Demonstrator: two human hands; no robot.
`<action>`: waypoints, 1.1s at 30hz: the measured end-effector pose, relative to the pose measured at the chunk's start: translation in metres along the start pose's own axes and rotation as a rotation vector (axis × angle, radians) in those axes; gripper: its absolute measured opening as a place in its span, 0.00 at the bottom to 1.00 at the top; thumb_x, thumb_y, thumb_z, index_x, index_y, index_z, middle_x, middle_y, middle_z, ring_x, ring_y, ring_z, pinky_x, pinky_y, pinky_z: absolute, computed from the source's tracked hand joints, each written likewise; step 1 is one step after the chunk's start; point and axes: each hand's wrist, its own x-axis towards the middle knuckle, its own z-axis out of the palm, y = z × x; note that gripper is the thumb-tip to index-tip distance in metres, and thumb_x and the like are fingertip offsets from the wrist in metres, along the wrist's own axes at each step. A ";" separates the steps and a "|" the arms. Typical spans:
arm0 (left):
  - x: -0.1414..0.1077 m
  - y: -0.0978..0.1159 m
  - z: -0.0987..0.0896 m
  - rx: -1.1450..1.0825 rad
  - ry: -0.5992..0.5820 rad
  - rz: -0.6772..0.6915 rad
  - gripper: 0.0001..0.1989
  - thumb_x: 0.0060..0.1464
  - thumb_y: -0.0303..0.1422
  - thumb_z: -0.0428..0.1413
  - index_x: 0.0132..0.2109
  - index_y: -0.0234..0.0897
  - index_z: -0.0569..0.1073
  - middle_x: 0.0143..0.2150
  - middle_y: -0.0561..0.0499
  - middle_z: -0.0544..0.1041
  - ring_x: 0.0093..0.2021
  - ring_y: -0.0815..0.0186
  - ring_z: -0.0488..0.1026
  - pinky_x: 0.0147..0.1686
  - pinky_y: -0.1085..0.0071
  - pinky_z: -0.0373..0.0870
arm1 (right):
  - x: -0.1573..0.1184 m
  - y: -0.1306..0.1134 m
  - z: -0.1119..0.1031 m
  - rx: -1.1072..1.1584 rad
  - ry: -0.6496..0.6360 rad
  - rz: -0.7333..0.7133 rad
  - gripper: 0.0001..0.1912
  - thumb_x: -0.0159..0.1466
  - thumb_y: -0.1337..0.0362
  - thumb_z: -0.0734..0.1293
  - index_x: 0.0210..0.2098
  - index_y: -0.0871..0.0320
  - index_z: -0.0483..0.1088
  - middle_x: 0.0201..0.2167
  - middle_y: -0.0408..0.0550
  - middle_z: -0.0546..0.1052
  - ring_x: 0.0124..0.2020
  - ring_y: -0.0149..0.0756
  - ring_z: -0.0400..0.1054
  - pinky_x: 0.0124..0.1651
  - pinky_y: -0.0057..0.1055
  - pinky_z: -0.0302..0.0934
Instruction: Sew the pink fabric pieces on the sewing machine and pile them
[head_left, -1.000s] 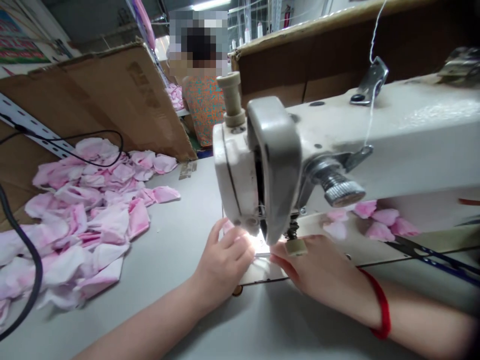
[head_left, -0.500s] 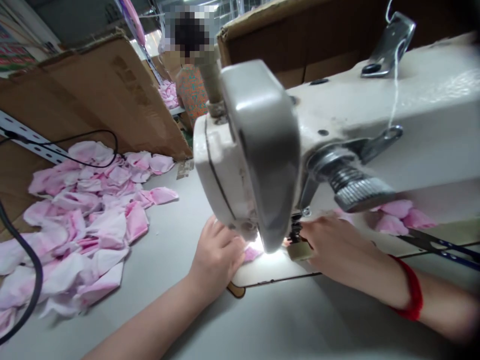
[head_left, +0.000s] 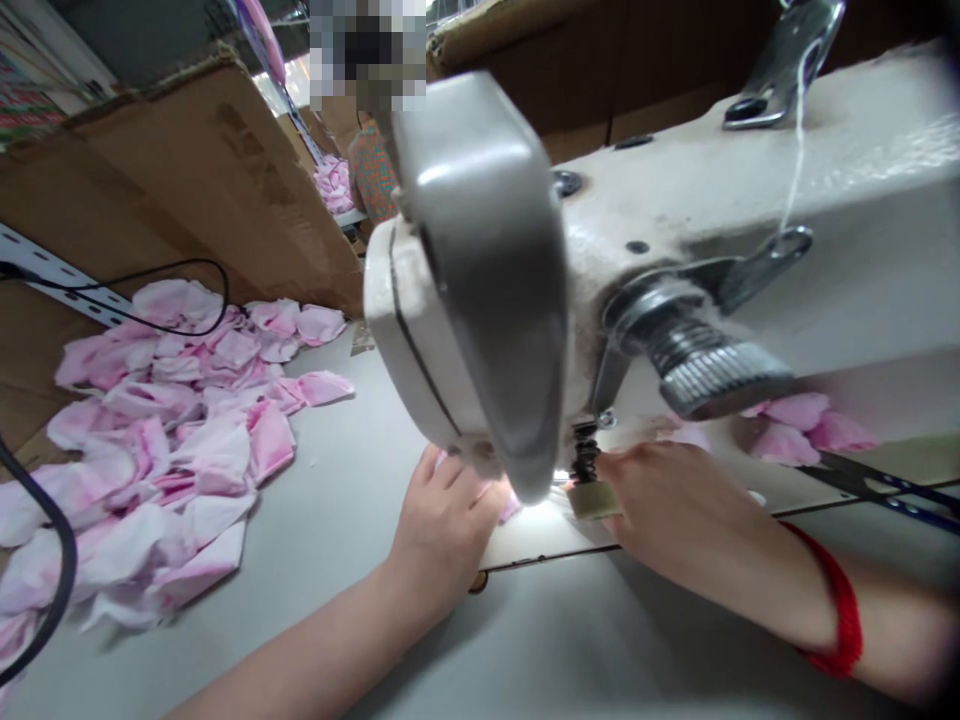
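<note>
A white sewing machine (head_left: 420,340) stands in front of me, its lamp lighting the needle area, which its head partly hides. My left hand (head_left: 450,515) is closed at the left of the needle, fingers curled on a small piece of pink fabric (head_left: 510,507). On the other side, my right hand (head_left: 675,500), with a red band at the wrist, reaches in behind the small spring and pale block (head_left: 592,500). That hand looks closed; its fingertips and whatever they grip are hidden.
A heap of pink-and-white fabric pieces (head_left: 187,420) lies on the left of the table (head_left: 330,530). More pink pieces (head_left: 810,425) and dark-blue-handled scissors (head_left: 892,490) are under the machine arm. Cardboard (head_left: 150,180) walls the back; a black cable (head_left: 56,530) hangs left. A person (head_left: 373,170) is beyond.
The view has shifted slightly, so the machine head appears farther left and higher. My left hand stays on the fabric, a little to the right, and my right hand keeps its place near the needle.
</note>
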 end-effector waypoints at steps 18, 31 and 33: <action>0.003 0.006 -0.001 0.155 -0.020 0.051 0.12 0.52 0.23 0.42 0.28 0.35 0.68 0.21 0.51 0.63 0.25 0.65 0.60 0.30 0.68 0.60 | 0.004 0.008 -0.001 0.003 -0.034 0.017 0.12 0.58 0.62 0.55 0.21 0.57 0.62 0.18 0.47 0.69 0.18 0.33 0.62 0.20 0.28 0.46; -0.004 0.004 0.007 0.174 -0.063 0.136 0.09 0.52 0.23 0.44 0.38 0.32 0.67 0.35 0.45 0.68 0.38 0.60 0.63 0.39 0.61 0.61 | 0.012 0.011 0.004 0.058 -0.087 0.032 0.12 0.58 0.63 0.54 0.25 0.56 0.67 0.23 0.47 0.73 0.24 0.36 0.66 0.25 0.29 0.52; -0.003 0.002 0.010 0.165 -0.099 0.132 0.07 0.52 0.25 0.46 0.37 0.33 0.67 0.34 0.46 0.68 0.36 0.61 0.63 0.39 0.61 0.61 | 0.013 0.010 0.002 0.064 -0.106 0.043 0.12 0.58 0.65 0.54 0.26 0.56 0.67 0.24 0.47 0.73 0.26 0.37 0.67 0.27 0.29 0.53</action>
